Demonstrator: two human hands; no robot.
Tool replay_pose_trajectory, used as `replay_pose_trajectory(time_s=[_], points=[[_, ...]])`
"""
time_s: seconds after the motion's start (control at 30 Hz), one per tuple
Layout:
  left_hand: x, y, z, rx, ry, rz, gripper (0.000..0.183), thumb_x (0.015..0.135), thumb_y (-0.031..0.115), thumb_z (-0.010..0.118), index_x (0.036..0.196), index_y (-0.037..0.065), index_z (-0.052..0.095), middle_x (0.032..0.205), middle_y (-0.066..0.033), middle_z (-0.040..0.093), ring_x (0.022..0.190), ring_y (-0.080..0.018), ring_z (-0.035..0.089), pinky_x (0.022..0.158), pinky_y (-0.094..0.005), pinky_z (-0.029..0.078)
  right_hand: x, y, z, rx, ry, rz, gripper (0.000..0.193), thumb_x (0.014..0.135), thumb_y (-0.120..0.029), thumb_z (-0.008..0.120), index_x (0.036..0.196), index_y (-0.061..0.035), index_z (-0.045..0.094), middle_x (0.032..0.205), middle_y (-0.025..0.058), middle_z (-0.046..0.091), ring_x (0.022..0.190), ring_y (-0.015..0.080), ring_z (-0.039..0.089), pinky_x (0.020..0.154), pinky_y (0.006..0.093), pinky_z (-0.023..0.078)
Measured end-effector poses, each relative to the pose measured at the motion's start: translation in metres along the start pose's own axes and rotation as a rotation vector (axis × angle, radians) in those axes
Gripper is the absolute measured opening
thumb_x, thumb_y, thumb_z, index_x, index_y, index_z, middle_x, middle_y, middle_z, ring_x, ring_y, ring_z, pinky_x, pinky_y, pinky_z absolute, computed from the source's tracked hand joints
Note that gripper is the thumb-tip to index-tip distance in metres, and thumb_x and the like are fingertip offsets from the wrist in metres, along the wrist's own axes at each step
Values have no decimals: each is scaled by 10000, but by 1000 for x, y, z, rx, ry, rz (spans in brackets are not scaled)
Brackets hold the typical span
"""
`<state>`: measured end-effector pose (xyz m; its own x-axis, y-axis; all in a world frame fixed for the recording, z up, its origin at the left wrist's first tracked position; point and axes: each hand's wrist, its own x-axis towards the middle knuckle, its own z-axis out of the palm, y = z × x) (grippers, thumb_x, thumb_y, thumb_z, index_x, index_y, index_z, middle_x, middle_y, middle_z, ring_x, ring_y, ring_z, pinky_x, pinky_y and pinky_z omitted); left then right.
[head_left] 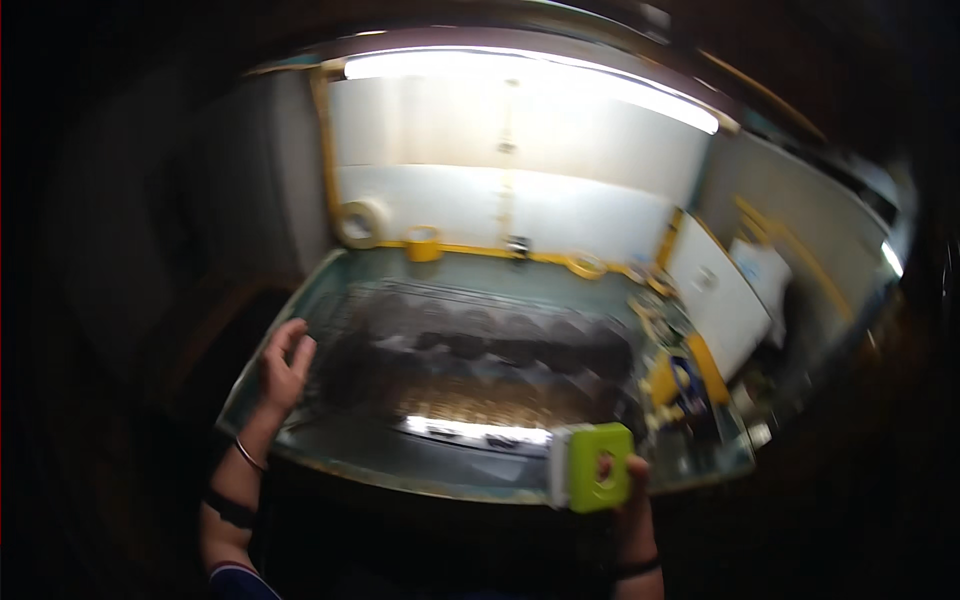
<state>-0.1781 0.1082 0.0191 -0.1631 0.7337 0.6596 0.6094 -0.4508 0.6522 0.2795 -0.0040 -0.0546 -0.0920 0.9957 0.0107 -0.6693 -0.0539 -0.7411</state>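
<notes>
My right hand (636,488) grips a lime-green block (602,445) with an oval opening and a whitish layer along its left side. It looks like a scrubbing brush, but blur hides the details. Skin shows through the opening. The block is held over the near right edge of the table. Beyond it lies a wide, dark, glossy sheet (480,345) with rows of rounded shapes and a bright reflection along its near side. My left hand (286,367) is held up beside the sheet's left end, fingers stretched and holding nothing.
A tube light (530,86) hangs over the worktable (385,475). Along the back stand a large pale tape roll (376,222) and a yellow roll (423,245); another yellow roll (586,265) lies flat. A white board (715,300) leans at right, near a blue-handled tool (684,380) among clutter.
</notes>
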Motion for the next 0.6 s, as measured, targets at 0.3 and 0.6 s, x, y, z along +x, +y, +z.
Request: replay_pose_trajectory(time_s=[0.3, 0.6], points=[[-69, 152, 216, 113, -1137, 802, 738, 806, 441, 516, 1355, 50, 215, 1412, -195, 175, 1321, -320, 145, 1065, -479, 81, -25, -38, -19, 40, -337, 36, 714, 639, -316, 680, 1199, 16, 388, 1082, 109, 527, 973, 171, 543, 844, 284, 451], [-97, 149, 177, 268, -1229, 759, 863, 750, 678, 417, 1350, 74, 272, 1400, -198, 218, 1310, -327, 184, 1045, -523, 47, -29, -67, -64, -21, -394, -74, 881, 530, -351, 715, 1227, 52, 358, 1105, 119, 517, 992, 175, 532, 869, 268, 418]])
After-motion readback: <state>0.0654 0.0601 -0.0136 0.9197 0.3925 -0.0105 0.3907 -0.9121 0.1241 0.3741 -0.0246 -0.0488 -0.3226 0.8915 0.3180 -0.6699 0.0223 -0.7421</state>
